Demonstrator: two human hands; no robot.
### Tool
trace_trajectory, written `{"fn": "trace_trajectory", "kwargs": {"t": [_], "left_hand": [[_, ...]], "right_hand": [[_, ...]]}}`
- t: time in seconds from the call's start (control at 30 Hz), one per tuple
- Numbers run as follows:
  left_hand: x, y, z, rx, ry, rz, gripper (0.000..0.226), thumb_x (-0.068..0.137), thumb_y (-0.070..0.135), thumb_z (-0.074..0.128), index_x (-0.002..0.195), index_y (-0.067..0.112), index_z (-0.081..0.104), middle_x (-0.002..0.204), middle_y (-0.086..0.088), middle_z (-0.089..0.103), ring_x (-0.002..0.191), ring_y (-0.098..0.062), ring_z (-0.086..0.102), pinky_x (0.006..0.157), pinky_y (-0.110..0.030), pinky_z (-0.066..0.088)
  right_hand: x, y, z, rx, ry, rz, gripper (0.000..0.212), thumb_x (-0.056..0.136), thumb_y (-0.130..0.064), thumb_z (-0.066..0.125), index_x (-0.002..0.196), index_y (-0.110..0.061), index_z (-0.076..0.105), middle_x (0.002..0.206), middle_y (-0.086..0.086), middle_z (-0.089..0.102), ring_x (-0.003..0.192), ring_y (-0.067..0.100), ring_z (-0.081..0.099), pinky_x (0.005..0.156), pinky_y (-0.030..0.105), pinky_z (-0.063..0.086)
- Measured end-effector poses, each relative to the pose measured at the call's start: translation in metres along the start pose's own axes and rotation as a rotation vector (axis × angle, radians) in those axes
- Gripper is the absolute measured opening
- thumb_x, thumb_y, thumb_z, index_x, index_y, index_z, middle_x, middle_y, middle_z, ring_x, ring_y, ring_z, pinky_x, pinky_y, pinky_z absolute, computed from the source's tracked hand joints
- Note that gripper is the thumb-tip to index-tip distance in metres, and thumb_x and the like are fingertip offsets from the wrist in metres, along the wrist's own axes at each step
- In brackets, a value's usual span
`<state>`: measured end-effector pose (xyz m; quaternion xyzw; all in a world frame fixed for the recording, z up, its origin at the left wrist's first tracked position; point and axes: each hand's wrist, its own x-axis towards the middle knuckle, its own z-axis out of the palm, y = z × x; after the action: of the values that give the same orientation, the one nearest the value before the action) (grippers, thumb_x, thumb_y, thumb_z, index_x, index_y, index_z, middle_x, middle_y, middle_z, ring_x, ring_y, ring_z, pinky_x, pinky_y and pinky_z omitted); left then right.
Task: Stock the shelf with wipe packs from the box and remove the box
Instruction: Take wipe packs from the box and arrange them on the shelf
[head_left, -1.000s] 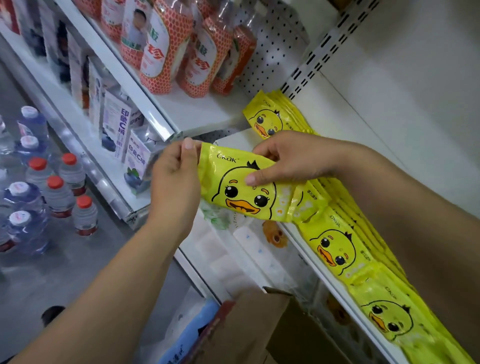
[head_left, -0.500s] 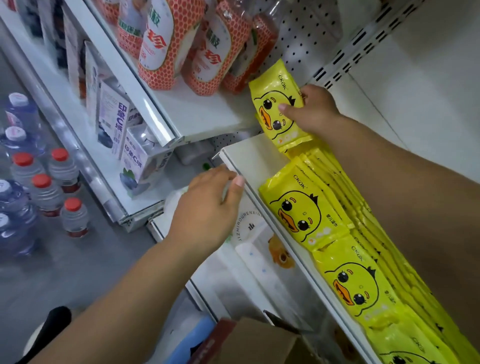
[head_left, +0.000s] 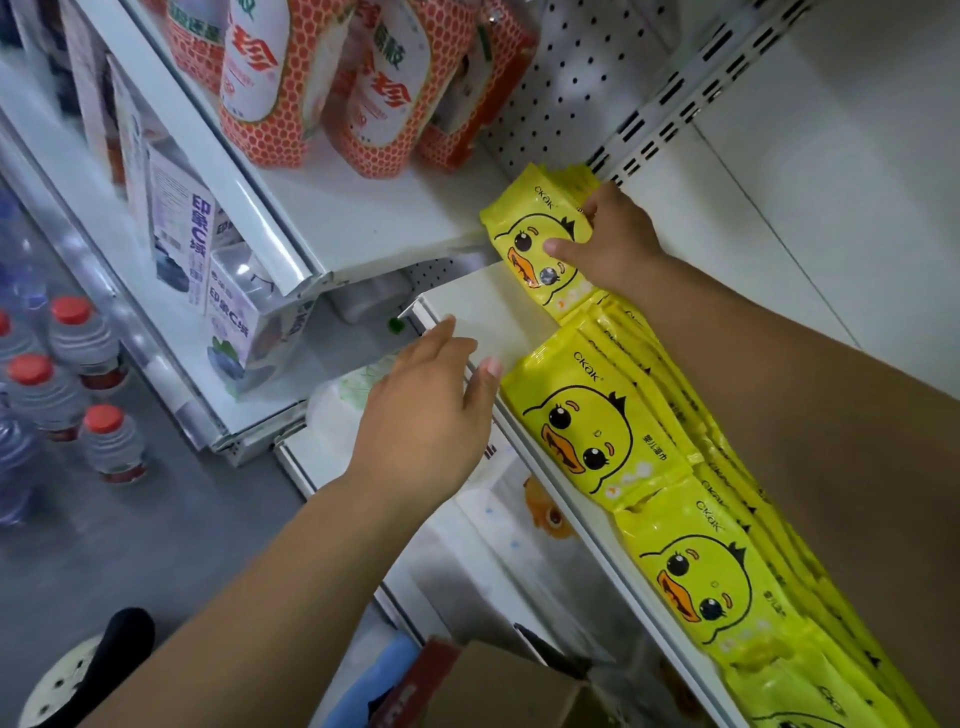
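A yellow duck-print wipe pack (head_left: 530, 234) stands at the far left end of the row on the white shelf (head_left: 483, 312). My right hand (head_left: 613, 244) grips this pack, thumb across its front and fingers behind its top edge. More yellow wipe packs (head_left: 597, 421) lie overlapping along the shelf to the right. My left hand (head_left: 431, 410) rests on the shelf's front edge with fingers relaxed, holding nothing. The brown cardboard box (head_left: 498, 686) shows at the bottom, below the shelf.
Orange-netted bottles (head_left: 275, 78) stand on the shelf above left. Purple-white cartons (head_left: 182, 228) fill the lower left shelf. Red-capped water bottles (head_left: 67, 374) stand on the floor at left. White packs with an orange print (head_left: 540, 514) lie on the shelf below.
One second ago both hands held a wipe pack in front of the shelf. My right hand carried it to the row's far left end; my left hand let go and dropped to the shelf edge.
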<state>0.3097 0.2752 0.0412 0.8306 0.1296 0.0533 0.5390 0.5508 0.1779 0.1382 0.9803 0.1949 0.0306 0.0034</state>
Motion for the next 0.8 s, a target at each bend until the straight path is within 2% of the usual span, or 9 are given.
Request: {"fn": "trace_trajectory", "kwargs": {"t": [0.17, 0.3, 0.43, 0.53, 0.7, 0.8], "left_hand": [[0.002, 0.005, 0.002, -0.009, 0.058, -0.015, 0.050, 0.106, 0.048, 0.036, 0.144, 0.021, 0.052, 0.165, 0.001, 0.031, 0.151, -0.021, 0.026, 0.117, -0.040, 0.029], [-0.006, 0.008, 0.004, -0.020, 0.125, -0.002, 0.048, 0.105, 0.046, 0.038, 0.138, 0.018, 0.058, 0.158, 0.000, 0.043, 0.147, -0.019, 0.030, 0.112, -0.035, 0.032], [-0.021, 0.012, 0.009, -0.041, 0.175, 0.066, 0.045, 0.105, 0.044, 0.041, 0.133, 0.016, 0.062, 0.149, 0.000, 0.053, 0.141, -0.017, 0.038, 0.108, -0.029, 0.031], [-0.037, 0.013, 0.013, -0.029, 0.155, 0.132, 0.044, 0.104, 0.044, 0.043, 0.132, 0.016, 0.063, 0.147, 0.000, 0.055, 0.140, -0.016, 0.040, 0.106, -0.026, 0.031], [-0.074, 0.019, 0.025, -0.004, 0.073, 0.220, 0.053, 0.100, 0.051, 0.039, 0.131, 0.017, 0.064, 0.142, 0.000, 0.059, 0.137, -0.019, 0.044, 0.107, -0.030, 0.035], [-0.101, 0.022, 0.042, 0.050, -0.010, 0.216, 0.047, 0.104, 0.047, 0.045, 0.136, 0.015, 0.060, 0.143, -0.001, 0.058, 0.136, -0.021, 0.046, 0.105, -0.032, 0.038]], "right_hand": [[-0.015, 0.002, 0.001, 0.084, 0.065, 0.026, 0.067, 0.083, -0.049, 0.077, 0.127, -0.005, 0.050, 0.130, 0.013, 0.055, 0.121, 0.030, 0.052, 0.095, 0.038, 0.044], [-0.048, 0.007, -0.004, 0.157, 0.166, 0.033, 0.052, 0.091, -0.047, 0.068, 0.124, -0.009, 0.054, 0.122, 0.009, 0.059, 0.121, 0.029, 0.046, 0.093, 0.043, 0.045], [-0.104, 0.020, -0.010, 0.168, 0.274, 0.016, 0.046, 0.097, -0.045, 0.059, 0.129, -0.012, 0.055, 0.130, 0.007, 0.058, 0.127, 0.029, 0.041, 0.099, 0.044, 0.041], [-0.154, 0.034, -0.014, 0.172, 0.328, -0.023, 0.046, 0.098, -0.042, 0.058, 0.133, -0.012, 0.056, 0.131, 0.008, 0.061, 0.128, 0.029, 0.043, 0.102, 0.045, 0.041], [-0.243, 0.065, -0.019, 0.042, 0.331, -0.074, 0.048, 0.097, -0.043, 0.054, 0.134, -0.012, 0.057, 0.131, 0.008, 0.062, 0.122, 0.030, 0.050, 0.096, 0.046, 0.046], [-0.301, 0.079, -0.020, 0.058, 0.335, -0.066, 0.048, 0.098, -0.042, 0.052, 0.133, -0.009, 0.058, 0.130, 0.010, 0.063, 0.120, 0.028, 0.049, 0.098, 0.045, 0.045]]}}
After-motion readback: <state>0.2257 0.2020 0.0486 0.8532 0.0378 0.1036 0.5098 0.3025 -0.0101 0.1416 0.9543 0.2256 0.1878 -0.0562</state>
